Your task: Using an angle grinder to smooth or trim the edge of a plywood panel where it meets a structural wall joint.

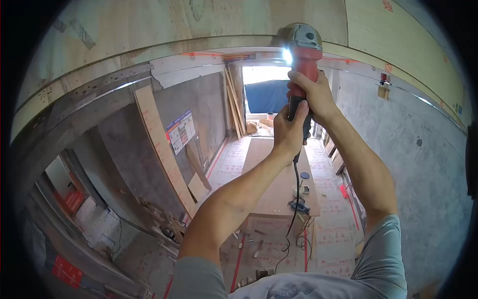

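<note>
Both my hands hold a red corded angle grinder (303, 52) raised up to the wooden ceiling board (209, 20). My right hand (311, 94) wraps the red body just below the grey head. My left hand (289, 132) grips the dark rear end of the handle, lower down. The grinder's grey head (298, 35) touches or nearly touches the ceiling edge. Its black cord (295, 199) hangs down from the handle toward the floor.
A long workbench (279, 174) with small tools on it stands below in the room's middle. Wooden planks (162, 144) lean on the grey left wall. A bright doorway with a blue sheet (266, 94) lies ahead. Scraps and more tools litter the floor (249, 249).
</note>
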### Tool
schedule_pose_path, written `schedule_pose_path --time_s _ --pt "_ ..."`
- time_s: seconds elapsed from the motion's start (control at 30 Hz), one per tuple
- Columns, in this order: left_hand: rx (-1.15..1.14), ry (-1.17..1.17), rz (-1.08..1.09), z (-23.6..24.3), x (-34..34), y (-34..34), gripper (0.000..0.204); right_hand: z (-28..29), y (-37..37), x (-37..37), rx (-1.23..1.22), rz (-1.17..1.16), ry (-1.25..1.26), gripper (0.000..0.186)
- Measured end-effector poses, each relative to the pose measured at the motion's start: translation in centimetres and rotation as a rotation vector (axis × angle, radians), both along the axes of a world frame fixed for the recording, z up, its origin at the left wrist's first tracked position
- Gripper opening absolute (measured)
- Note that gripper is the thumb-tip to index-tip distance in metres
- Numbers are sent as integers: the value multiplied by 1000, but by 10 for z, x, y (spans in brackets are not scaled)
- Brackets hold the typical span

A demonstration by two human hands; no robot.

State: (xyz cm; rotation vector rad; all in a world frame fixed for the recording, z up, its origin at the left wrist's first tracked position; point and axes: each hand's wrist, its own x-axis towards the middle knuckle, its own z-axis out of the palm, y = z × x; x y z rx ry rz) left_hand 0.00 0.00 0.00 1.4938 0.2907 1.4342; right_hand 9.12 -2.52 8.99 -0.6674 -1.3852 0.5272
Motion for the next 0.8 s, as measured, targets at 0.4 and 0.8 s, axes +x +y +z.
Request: schedule_pose_path --time_s 0.4,0.8 --pt "-22 -115 3 -1 -10 -3 56 1 4 -17 5 25 -3 39" --pt "-42 103 -7 -41 -24 -22 45 -53 -9 -10 25 35 115 29"
